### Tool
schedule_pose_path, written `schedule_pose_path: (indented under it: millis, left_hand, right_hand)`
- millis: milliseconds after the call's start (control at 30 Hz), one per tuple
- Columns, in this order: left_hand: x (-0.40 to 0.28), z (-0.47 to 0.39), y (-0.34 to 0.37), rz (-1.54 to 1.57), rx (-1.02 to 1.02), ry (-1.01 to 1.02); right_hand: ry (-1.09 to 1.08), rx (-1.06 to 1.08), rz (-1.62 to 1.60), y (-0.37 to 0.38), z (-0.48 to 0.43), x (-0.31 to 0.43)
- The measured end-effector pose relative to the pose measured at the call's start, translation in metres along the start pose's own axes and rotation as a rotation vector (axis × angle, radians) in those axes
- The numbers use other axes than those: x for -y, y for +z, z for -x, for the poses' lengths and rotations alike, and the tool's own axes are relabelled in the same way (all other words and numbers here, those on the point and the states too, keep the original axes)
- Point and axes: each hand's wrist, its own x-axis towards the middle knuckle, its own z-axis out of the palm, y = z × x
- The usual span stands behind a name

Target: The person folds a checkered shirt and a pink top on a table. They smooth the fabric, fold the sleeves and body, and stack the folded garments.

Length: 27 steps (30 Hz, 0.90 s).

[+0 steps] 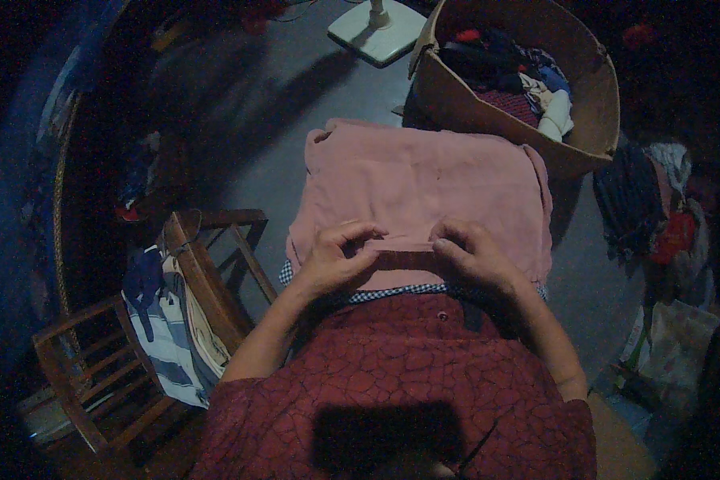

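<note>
A pink cloth (426, 174), folded into a rough rectangle, lies in front of my body. My left hand (342, 252) pinches a narrow fold of it near the edge closest to me, and my right hand (477, 249) pinches the same fold a short way to the right. The fold is raised a little between both hands. Beneath the pink cloth a blue-and-white checked fabric (396, 293) shows along the near edge. What supports the cloth is hidden.
Beyond the cloth at right stands an open cardboard box (516, 123) of clothes. A white stand base (375, 33) is at the top. Wooden furniture (210, 282) with draped clothes (168, 336) stands left. More cloths (630, 198) and a plastic bag (681, 336) are at right.
</note>
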Motion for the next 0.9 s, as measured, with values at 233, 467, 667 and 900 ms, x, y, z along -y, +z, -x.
schedule_pose_path:
  millis: [233, 467, 667, 900]
  left_hand:
    - [-0.006, 0.002, 0.003, 0.125, -0.042, -0.084]
    - [0.0, 0.003, 0.003, 0.134, -0.044, -0.099]
    - [0.001, 0.004, 0.008, 0.209, -0.132, -0.117]
    - [-0.003, 0.004, 0.004, 0.137, -0.107, -0.136]
  right_hand:
    - [-0.05, -0.042, 0.063, -0.001, 0.001, 0.004]
    - [-0.074, -0.03, 0.03, -0.001, -0.001, -0.008]
    - [0.008, 0.02, 0.002, -0.003, -0.002, -0.002]
    - [-0.135, -0.035, -0.056, 0.001, -0.004, -0.001]
